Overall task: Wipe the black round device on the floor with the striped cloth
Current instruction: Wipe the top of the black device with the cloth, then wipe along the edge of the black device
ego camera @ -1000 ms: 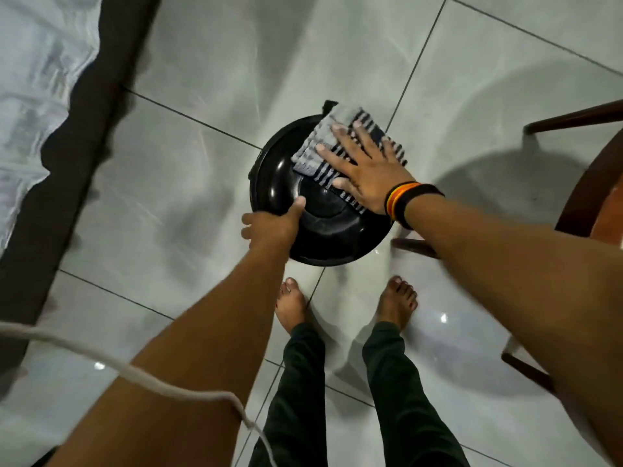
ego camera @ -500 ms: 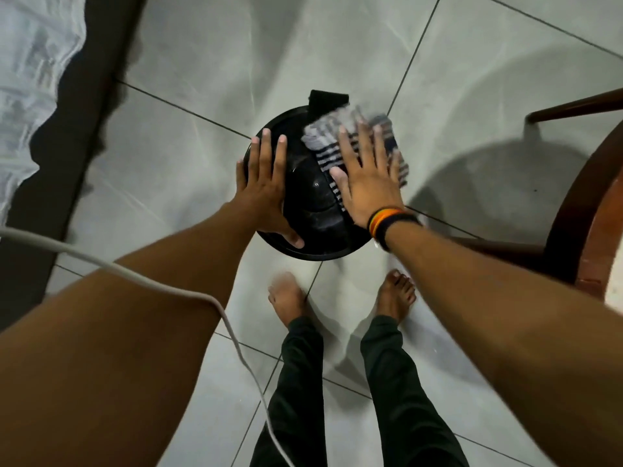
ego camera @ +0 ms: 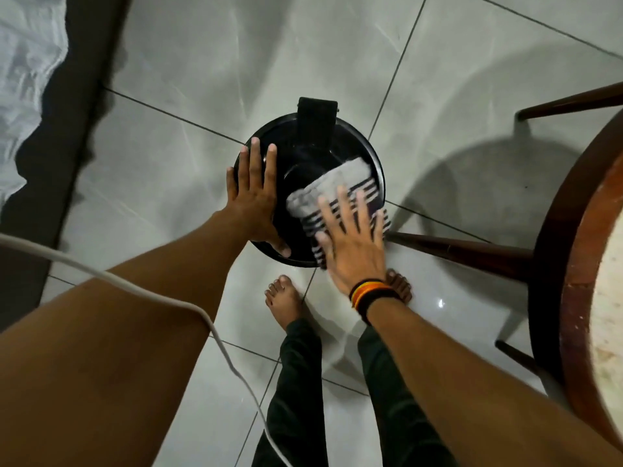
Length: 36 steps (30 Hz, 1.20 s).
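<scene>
While both arms reach straight down, the right hand (ego camera: 354,242) lies flat, fingers spread, palm pressing the striped cloth (ego camera: 340,193) onto the near-right part of the black round device (ego camera: 303,153); not clenched, just pushing down. A banded wristband (ego camera: 372,294) sits on that wrist. Left hand (ego camera: 254,203) is open too, fingers together, flat on the device's left edge, thumb hooked on the near rim. Device sits on the tiled floor (ego camera: 202,79), just ahead of bare feet (ego camera: 285,298). Wooden chair (ego camera: 556,251) stands right, one leg touching the device; white cord (ego camera: 215,335) crosses the left forearm.
</scene>
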{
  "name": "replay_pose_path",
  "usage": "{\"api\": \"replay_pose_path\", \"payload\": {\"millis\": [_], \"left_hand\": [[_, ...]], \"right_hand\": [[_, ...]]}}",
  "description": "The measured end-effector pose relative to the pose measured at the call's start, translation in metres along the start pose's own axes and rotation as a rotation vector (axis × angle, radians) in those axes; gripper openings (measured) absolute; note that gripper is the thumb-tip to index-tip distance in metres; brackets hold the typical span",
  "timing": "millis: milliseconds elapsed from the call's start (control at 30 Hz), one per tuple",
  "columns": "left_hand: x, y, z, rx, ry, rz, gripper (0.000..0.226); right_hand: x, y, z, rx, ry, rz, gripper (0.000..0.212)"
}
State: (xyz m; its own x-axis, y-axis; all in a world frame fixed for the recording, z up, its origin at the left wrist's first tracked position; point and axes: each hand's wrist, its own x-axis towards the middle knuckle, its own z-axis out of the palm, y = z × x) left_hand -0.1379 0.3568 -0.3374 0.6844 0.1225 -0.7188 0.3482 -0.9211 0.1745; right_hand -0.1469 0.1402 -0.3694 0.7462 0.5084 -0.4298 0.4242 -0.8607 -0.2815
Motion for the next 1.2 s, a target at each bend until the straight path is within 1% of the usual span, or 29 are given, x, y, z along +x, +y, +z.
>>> {"api": "replay_pose_path", "payload": {"millis": [67,133,200,267,300,333,433,500,567,600,700,733,767,800,833,867,900,933,967,1000,1033,1067,1100,1167,1200], "left_hand": [[0.001,-0.001,-0.002,-0.004,-0.010,0.005,0.185],[0.001,-0.002,-0.001,-0.008,0.000,0.016,0.186],[0.002,-0.002,0.002,-0.009,0.013,0.019,0.186],[0.003,-0.002,0.003,-0.025,0.017,0.006,0.186],[0.003,-0.002,0.003,-0.035,0.016,0.002,0.186],[0.004,-0.002,0.004,-0.041,0.017,-0.002,0.186],[0.006,-0.004,0.007,-0.050,0.031,-0.002,0.186],[0.007,-0.005,0.008,-0.044,0.037,-0.002,0.185],[0.007,-0.005,0.009,-0.045,0.040,-0.003,0.184],[0.008,-0.005,0.011,-0.045,0.046,-0.007,0.184],[0.008,-0.004,0.012,-0.040,0.064,-0.021,0.179],[0.007,-0.003,0.011,-0.031,0.073,-0.019,0.176],[0.005,-0.002,0.012,-0.025,0.086,-0.021,0.174],[0.001,0.000,0.012,-0.030,0.104,-0.027,0.172],[-0.004,0.002,0.014,-0.052,0.125,-0.036,0.169],[-0.011,0.005,0.016,-0.092,0.152,-0.043,0.161],[-0.021,0.009,0.019,-0.158,0.202,-0.043,0.144],[-0.032,0.015,0.023,-0.265,0.286,-0.043,0.120],[-0.047,0.021,0.027,-0.427,0.396,-0.058,0.093],[-0.060,0.029,0.031,-0.622,0.490,-0.120,0.071],[-0.073,0.039,0.032,-0.804,0.537,-0.220,0.057],[-0.080,0.048,0.033,-0.944,0.526,-0.325,0.049],[-0.084,0.057,0.034,-1.039,0.483,-0.409,0.048],[-0.082,0.069,0.036,-1.105,0.401,-0.479,0.054],[-0.077,0.072,0.037,-1.103,0.377,-0.497,0.053]], "right_hand": [[0.034,0.003,-0.015,0.129,0.012,0.144,0.061],[0.079,-0.002,-0.035,0.180,0.001,0.186,0.061],[0.115,0.002,-0.057,0.200,-0.069,0.129,0.061],[0.128,0.012,-0.067,0.223,-0.105,0.047,0.061],[0.123,0.017,-0.066,0.248,-0.092,0.047,0.061],[0.111,0.020,-0.060,0.287,-0.062,0.086,0.061],[0.056,0.009,-0.031,0.418,0.078,0.322,0.063],[0.021,-0.016,-0.011,0.434,0.113,0.415,0.066],[-0.003,-0.048,0.005,0.380,0.095,0.431,0.067],[-0.011,-0.065,0.013,0.338,0.069,0.409,0.070],[-0.020,-0.100,0.021,0.277,-0.003,0.308,0.092],[-0.019,-0.103,0.017,0.302,-0.017,0.290,0.089],[-0.020,-0.100,0.013,0.349,-0.014,0.275,0.079],[-0.020,-0.095,0.005,0.411,0.017,0.268,0.068],[-0.020,-0.086,-0.002,0.468,0.083,0.272,0.060],[-0.021,-0.077,-0.011,0.521,0.168,0.307,0.056],[-0.020,-0.068,-0.020,0.571,0.249,0.383,0.056],[-0.017,-0.060,-0.026,0.630,0.302,0.493,0.060],[-0.014,-0.054,-0.034,0.704,0.307,0.613,0.066],[-0.009,-0.049,-0.039,0.785,0.265,0.712,0.075],[-0.005,-0.047,-0.045,0.843,0.203,0.772,0.083],[-0.001,-0.046,-0.050,0.858,0.147,0.801,0.088],[0.003,-0.045,-0.054,0.841,0.115,0.816,0.090],[0.007,-0.045,-0.062,0.796,0.120,0.863,0.086],[0.009,-0.045,-0.064,0.791,0.116,0.894,0.080]]}}
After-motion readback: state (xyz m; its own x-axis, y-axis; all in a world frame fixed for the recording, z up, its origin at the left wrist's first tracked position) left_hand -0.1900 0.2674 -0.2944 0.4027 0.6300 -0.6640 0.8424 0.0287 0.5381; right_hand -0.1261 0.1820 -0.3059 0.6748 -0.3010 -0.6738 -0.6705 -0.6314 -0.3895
